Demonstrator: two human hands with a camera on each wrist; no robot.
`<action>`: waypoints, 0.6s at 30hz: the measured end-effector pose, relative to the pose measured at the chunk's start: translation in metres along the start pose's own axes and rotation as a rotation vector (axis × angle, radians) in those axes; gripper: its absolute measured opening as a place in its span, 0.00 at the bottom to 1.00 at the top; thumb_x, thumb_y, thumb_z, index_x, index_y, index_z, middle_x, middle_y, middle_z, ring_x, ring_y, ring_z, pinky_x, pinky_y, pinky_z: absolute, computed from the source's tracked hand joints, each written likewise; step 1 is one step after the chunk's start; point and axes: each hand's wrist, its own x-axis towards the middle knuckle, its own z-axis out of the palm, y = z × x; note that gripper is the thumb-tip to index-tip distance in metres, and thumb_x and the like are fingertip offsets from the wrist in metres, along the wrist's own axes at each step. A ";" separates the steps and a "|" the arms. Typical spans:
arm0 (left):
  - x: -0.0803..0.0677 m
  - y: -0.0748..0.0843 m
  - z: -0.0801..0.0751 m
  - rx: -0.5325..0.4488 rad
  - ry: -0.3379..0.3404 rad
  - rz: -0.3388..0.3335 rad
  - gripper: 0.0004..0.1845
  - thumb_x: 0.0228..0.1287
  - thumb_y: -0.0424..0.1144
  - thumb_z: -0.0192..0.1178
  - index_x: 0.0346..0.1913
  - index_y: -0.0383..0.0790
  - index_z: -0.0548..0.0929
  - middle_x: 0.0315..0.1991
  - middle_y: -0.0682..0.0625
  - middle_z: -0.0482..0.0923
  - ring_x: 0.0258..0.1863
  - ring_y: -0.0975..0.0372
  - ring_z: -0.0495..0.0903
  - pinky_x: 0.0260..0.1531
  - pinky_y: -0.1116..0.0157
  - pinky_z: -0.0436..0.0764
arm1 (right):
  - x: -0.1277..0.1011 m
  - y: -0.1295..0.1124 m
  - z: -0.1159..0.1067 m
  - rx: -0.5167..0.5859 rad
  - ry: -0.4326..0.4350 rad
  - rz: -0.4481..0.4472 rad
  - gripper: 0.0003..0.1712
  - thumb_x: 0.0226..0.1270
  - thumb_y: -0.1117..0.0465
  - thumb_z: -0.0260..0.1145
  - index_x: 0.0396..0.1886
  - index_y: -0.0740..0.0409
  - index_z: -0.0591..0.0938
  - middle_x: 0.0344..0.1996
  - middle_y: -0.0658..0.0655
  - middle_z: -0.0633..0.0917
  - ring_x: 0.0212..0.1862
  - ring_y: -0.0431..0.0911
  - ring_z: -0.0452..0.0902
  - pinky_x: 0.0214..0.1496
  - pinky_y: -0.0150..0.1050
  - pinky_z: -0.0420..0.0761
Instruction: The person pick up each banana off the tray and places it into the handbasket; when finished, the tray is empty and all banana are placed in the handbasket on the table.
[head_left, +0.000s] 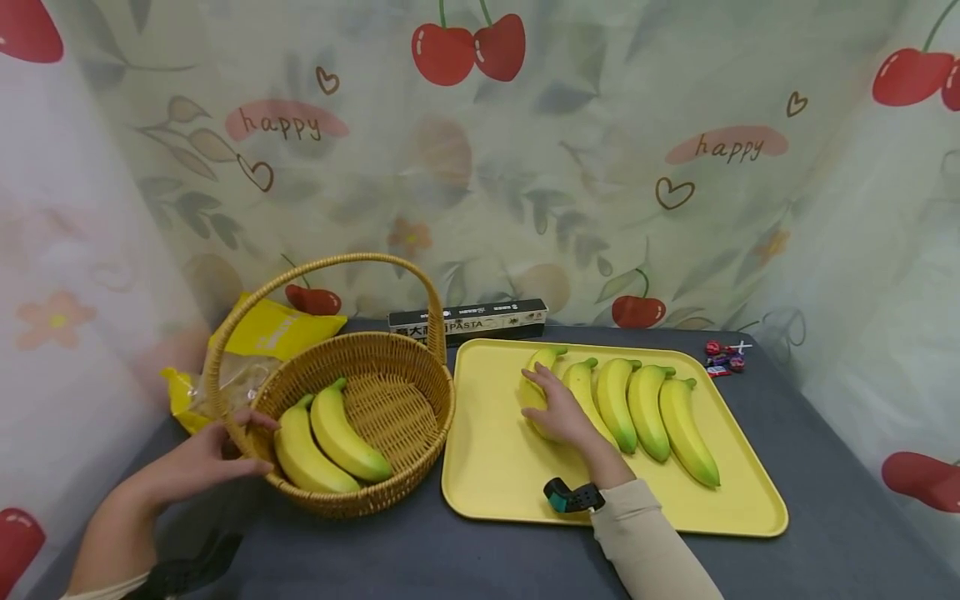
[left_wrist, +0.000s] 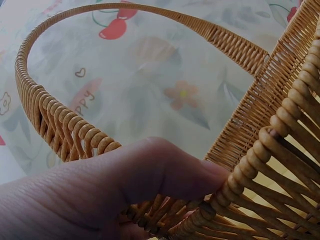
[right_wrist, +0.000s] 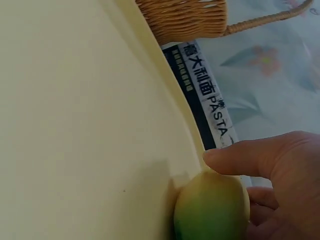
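My left hand [head_left: 198, 464] grips the near left side of a wicker basket [head_left: 408, 477], by the foot of its arched handle [head_left: 345, 260]. In the left wrist view the thumb [left_wrist: 165, 167] presses on the woven rim. Two bananas [head_left: 348, 437] lie side by side in the basket. Over the yellow tray [head_left: 487, 475], my right hand [head_left: 562, 414] holds the leftmost banana [head_left: 546, 358], hiding its middle. The right wrist view shows the thumb along one side of this banana [right_wrist: 212, 207] and bent fingers at the other.
Several more bananas [head_left: 630, 408] lie in a row on the tray, right of my hand. A pasta box [head_left: 491, 320] stands behind, against the patterned curtain. A yellow bag [head_left: 277, 329] is behind the basket, and wrapped candies [head_left: 723, 360] sit at the far right.
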 end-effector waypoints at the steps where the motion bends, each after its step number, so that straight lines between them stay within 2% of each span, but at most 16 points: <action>1: 0.000 0.000 0.000 0.000 -0.001 -0.005 0.23 0.63 0.33 0.57 0.57 0.24 0.66 0.52 0.32 0.69 0.36 0.74 0.74 0.33 0.69 0.76 | 0.000 0.000 0.001 -0.009 -0.004 -0.011 0.35 0.59 0.68 0.64 0.67 0.64 0.65 0.71 0.68 0.54 0.72 0.62 0.47 0.68 0.57 0.55; 6: 0.000 0.000 0.000 -0.017 -0.009 -0.023 0.23 0.64 0.33 0.57 0.57 0.25 0.65 0.53 0.32 0.69 0.37 0.74 0.75 0.33 0.69 0.76 | -0.001 0.001 0.003 -0.016 0.009 -0.016 0.36 0.59 0.68 0.65 0.67 0.65 0.64 0.71 0.69 0.53 0.71 0.63 0.48 0.68 0.57 0.56; 14: 0.000 -0.001 0.000 -0.017 -0.006 -0.010 0.23 0.64 0.33 0.57 0.57 0.25 0.65 0.53 0.32 0.69 0.38 0.75 0.75 0.34 0.69 0.76 | -0.001 0.008 0.008 0.016 -0.005 -0.005 0.38 0.61 0.64 0.64 0.69 0.64 0.60 0.71 0.70 0.49 0.71 0.65 0.45 0.69 0.58 0.53; 18: -0.001 0.000 0.000 -0.026 -0.012 -0.014 0.23 0.64 0.33 0.56 0.58 0.24 0.65 0.54 0.30 0.68 0.38 0.74 0.75 0.34 0.69 0.77 | -0.001 0.010 0.012 0.015 0.003 -0.030 0.37 0.61 0.66 0.63 0.69 0.64 0.61 0.70 0.73 0.52 0.71 0.66 0.47 0.68 0.59 0.53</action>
